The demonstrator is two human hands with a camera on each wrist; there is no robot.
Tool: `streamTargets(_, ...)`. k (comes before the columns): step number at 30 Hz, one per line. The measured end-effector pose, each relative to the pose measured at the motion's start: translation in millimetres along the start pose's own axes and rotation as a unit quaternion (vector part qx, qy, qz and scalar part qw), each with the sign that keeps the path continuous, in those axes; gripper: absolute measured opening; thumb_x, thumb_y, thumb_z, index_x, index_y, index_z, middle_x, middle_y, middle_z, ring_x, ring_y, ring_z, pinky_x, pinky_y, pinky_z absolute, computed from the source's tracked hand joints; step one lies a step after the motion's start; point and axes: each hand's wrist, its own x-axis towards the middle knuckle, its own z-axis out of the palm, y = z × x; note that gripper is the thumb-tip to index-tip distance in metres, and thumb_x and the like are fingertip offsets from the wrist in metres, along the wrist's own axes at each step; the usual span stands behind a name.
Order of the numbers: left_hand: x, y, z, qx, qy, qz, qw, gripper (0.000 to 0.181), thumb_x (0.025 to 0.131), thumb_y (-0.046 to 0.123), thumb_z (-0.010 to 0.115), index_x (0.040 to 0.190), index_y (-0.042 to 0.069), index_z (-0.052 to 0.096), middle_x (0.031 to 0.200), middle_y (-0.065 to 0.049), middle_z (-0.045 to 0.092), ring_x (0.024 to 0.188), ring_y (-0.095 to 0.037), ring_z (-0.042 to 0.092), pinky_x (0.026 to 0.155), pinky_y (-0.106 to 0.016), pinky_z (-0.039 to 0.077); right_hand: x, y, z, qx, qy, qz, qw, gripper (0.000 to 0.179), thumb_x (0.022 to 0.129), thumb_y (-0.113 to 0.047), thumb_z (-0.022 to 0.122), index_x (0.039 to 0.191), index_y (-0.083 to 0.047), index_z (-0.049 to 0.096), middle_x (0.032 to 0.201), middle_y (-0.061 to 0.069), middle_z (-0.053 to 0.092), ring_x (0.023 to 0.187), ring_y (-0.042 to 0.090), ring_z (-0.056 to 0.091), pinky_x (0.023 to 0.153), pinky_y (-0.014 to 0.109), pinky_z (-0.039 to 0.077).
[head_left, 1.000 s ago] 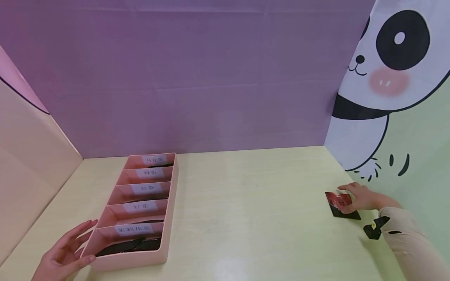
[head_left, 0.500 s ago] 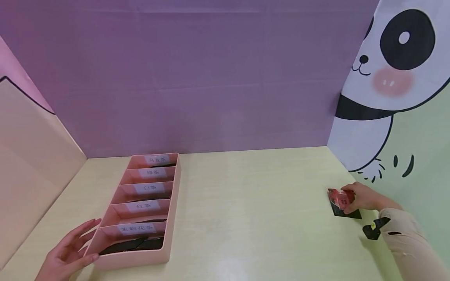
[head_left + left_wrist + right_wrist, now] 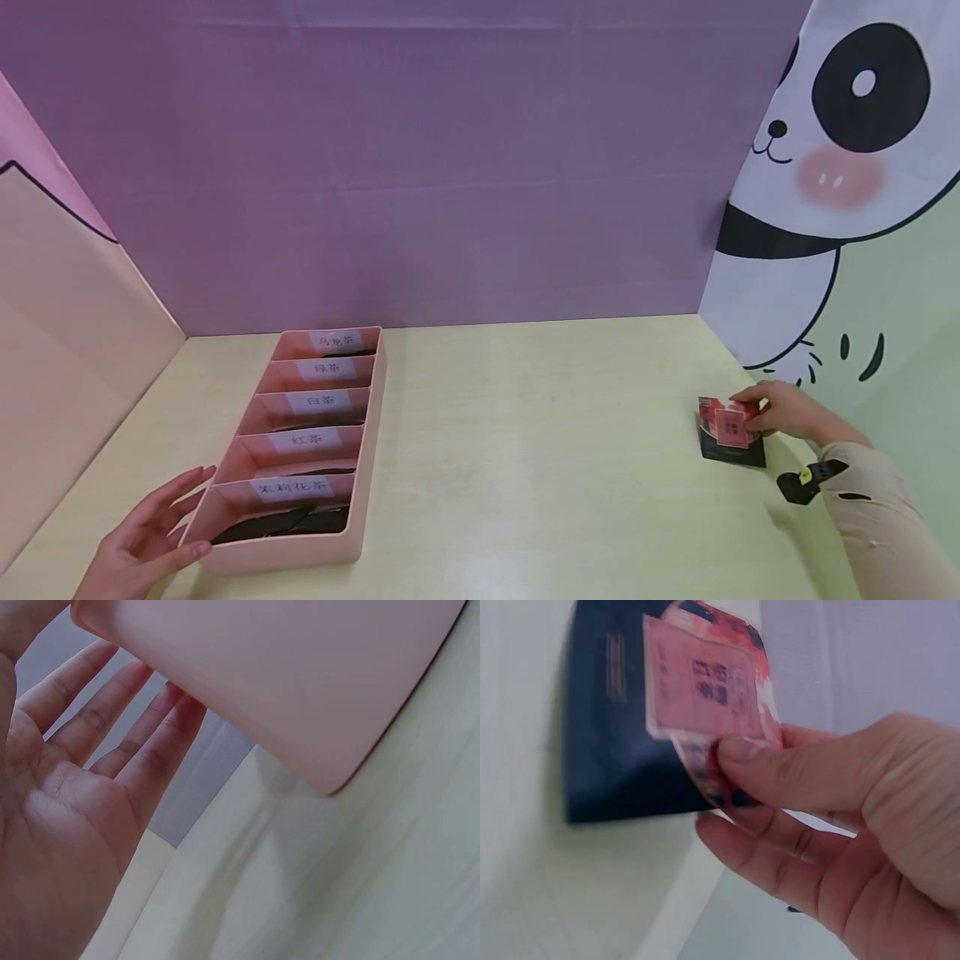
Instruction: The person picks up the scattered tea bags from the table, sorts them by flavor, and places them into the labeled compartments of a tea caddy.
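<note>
In the head view my right hand (image 3: 787, 413) is at the far right, pinching a tea bag packet (image 3: 727, 455) by its edge. The packet is black and red with a pink square label, and in the right wrist view the thumb presses its face beside the label (image 3: 697, 682). At the left, my left hand (image 3: 146, 537) touches the near left corner of a long pink divided box (image 3: 281, 554). Its fingertips lie against the side wall, with the thumb at the front rim. In the left wrist view those fingers (image 3: 94, 720) are nearly straight against the pink wall.
Five labelled compartments run from front to back in the box, with black packets (image 3: 281, 523) in the nearest. A pale wooden table (image 3: 540, 450) spreads between the hands. A purple panel (image 3: 450, 167) stands behind, and a panda-printed wall (image 3: 885, 275) rises at the right.
My right hand has raised and tilted the packet, so its pink label faces the head camera more fully. The left hand keeps its place at the box; the head view has shifted slightly.
</note>
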Motion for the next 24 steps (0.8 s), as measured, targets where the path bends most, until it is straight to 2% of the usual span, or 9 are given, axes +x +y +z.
streamTargets(6,-1.0,-1.7,-1.0,0.002,-0.005,0.008,1.0000,0.076,0.087,-0.031,0.048,0.153,0.004,0.035,0.142,0.011,0.055,0.123,0.002,0.053,0.088,-0.018,0.052,2.5,-14,-5,-0.003,-0.001,-0.025,0.9997,0.035,0.085,0.016,0.059,0.119,0.022,0.056,0.100,0.025,0.061,0.081,0.024,0.061,0.066,0.037,0.061)
streamTargets(15,1.3,0.8,1.4,0.018,-0.005,-0.002,0.9998,0.073,0.090,-0.026,0.051,0.153,0.004,0.034,0.142,0.013,0.054,0.124,0.004,0.052,0.089,-0.017,0.051,9.0,-44,2,-0.009,0.023,-0.082,0.9963,0.031,0.085,0.017,0.059,0.116,0.020,0.061,0.097,0.021,0.064,0.075,0.023,0.065,0.062,0.033,0.060)
streamTargets(20,0.8,0.8,0.6,-0.003,-0.026,0.023,0.9994,0.075,0.087,-0.031,0.047,0.153,0.001,0.033,0.145,0.008,0.053,0.127,0.000,0.052,0.092,-0.019,0.050,19.2,-66,5,-0.019,0.039,-0.105,0.9935,0.031,0.085,0.019,0.059,0.116,0.018,0.063,0.095,0.020,0.065,0.074,0.022,0.067,0.061,0.032,0.060)
streamTargets(24,1.1,0.4,-0.1,-0.011,-0.048,0.047,0.9977,0.076,0.085,-0.033,0.047,0.153,-0.004,0.029,0.148,0.003,0.051,0.130,-0.004,0.050,0.095,-0.020,0.049,28.8,-85,6,-0.028,0.076,-0.133,0.9878,0.031,0.083,0.019,0.061,0.114,0.016,0.065,0.091,0.017,0.067,0.071,0.021,0.068,0.059,0.030,0.059)
